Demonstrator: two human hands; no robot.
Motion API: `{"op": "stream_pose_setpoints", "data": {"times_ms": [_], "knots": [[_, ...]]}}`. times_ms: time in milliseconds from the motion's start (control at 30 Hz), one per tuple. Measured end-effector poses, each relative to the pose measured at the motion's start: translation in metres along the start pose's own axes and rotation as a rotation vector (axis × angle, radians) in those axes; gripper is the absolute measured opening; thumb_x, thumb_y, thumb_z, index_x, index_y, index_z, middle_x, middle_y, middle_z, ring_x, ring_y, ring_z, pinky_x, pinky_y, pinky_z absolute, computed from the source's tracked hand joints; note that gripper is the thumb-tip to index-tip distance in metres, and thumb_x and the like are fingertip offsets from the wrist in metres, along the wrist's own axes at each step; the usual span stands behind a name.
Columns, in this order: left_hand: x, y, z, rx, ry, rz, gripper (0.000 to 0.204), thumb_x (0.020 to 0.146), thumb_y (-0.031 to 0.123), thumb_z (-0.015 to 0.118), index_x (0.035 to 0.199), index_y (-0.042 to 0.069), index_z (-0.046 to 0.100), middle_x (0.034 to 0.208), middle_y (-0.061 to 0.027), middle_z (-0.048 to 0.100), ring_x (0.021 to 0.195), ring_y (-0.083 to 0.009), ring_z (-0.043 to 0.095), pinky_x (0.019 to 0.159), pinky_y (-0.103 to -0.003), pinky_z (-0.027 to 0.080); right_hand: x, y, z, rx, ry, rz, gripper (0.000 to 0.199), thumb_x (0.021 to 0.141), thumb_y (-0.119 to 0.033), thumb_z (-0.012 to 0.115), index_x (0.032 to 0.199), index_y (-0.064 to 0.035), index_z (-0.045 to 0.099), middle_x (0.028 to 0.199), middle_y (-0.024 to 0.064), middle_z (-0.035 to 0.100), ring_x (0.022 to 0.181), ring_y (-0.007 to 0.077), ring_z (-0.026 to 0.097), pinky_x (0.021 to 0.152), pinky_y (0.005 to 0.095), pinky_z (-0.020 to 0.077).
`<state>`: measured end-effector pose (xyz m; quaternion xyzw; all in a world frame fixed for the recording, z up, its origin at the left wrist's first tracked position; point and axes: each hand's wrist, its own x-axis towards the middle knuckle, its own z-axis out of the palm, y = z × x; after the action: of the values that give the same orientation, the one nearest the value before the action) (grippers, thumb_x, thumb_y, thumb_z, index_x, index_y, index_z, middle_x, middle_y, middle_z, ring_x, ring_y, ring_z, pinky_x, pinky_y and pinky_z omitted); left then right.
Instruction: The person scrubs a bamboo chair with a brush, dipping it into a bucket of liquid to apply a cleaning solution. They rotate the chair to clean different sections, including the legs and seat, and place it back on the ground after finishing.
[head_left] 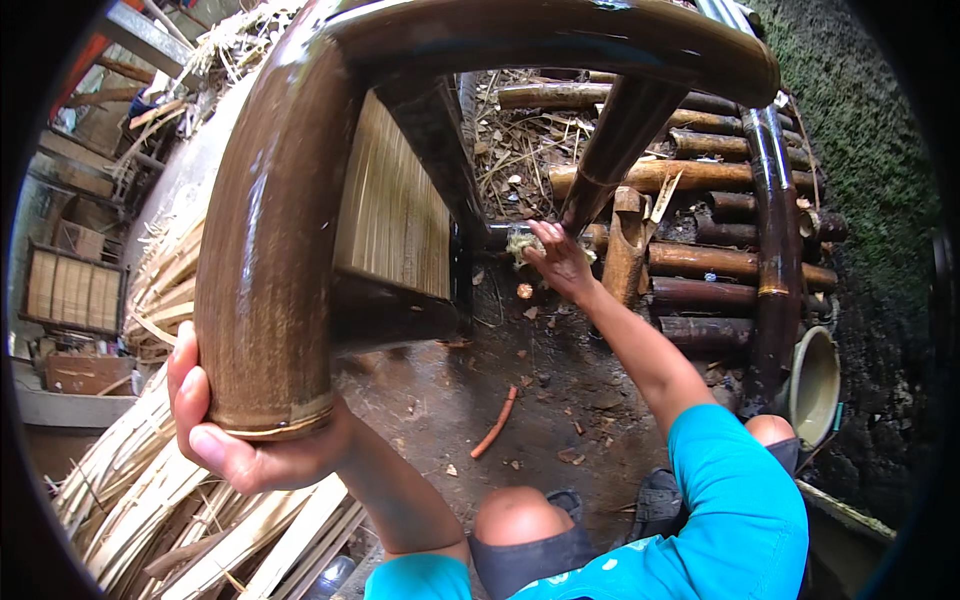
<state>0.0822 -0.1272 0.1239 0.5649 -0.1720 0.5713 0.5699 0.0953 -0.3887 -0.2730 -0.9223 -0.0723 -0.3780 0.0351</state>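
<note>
A bamboo furniture frame (275, 230), dark brown and glossy, stands tilted close in front of me. My left hand (250, 440) is wrapped round the cut lower end of its thick nearest pole. Farther off, my right hand (562, 262) is at a low crossbar of the frame, beside the foot of a slanting pole (620, 140). Under its fingers is a pale, shaggy wad (522, 246), pressed to the bar; whether it is cloth or fibre I cannot tell. A panel of pale slats (395, 205) fills one side of the frame.
Split bamboo strips (130, 480) lie heaped at my left. Several brown bamboo poles (700, 262) form a rack on the right, near a mossy wall (850, 130). A pale bucket (815, 385) lies tipped by my knee. An orange-brown stick (495, 422) lies on the wet floor.
</note>
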Motion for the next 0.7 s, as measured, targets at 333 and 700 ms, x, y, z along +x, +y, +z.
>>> {"op": "stream_pose_setpoints", "data": {"times_ms": [333, 700], "knots": [[0.004, 0.000, -0.008, -0.205, -0.119, -0.004, 0.048, 0.098, 0.039, 0.037, 0.111, -0.003, 0.058, 0.118, -0.0213, 0.064, 0.112, -0.0327, 0.062, 0.098, -0.044, 0.056, -0.028, -0.066, 0.042, 0.554, 0.373, 1.492, 0.089, 0.083, -0.034, 0.080, 0.142, 0.0105, 0.030, 0.137, 0.0340, 0.036, 0.130, 0.0479, 0.033, 0.112, 0.0539, 0.0259], [0.005, 0.011, 0.001, -0.130, -0.131, -0.055, 0.036, 0.099, 0.025, 0.039, 0.106, -0.006, 0.058, 0.110, -0.0196, 0.066, 0.101, -0.0301, 0.066, 0.090, -0.041, 0.060, 0.006, 0.001, 0.067, 1.153, 1.332, 2.086, 0.046, 0.105, -0.032, 0.045, 0.136, 0.0008, 0.041, 0.129, 0.0142, 0.054, 0.107, 0.0245, 0.061, 0.089, 0.0389, 0.0524]]}}
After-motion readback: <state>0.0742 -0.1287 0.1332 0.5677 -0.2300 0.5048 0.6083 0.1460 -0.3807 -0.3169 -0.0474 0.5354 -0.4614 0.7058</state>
